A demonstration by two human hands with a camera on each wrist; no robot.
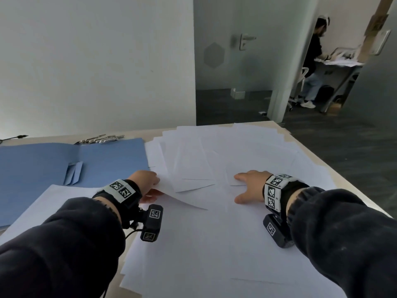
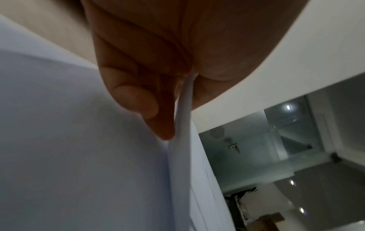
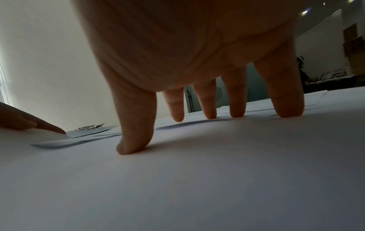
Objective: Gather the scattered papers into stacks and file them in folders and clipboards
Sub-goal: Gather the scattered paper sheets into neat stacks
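Table (image 1: 305, 147) mostly buried under papers (image 1: 214, 233); folder (image 1: 43, 168) cut off left.

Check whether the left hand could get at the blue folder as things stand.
Probably yes: the folder lies open just beside the left hand with nothing between, but that hand is pinching a sheet and would have to release or carry it.
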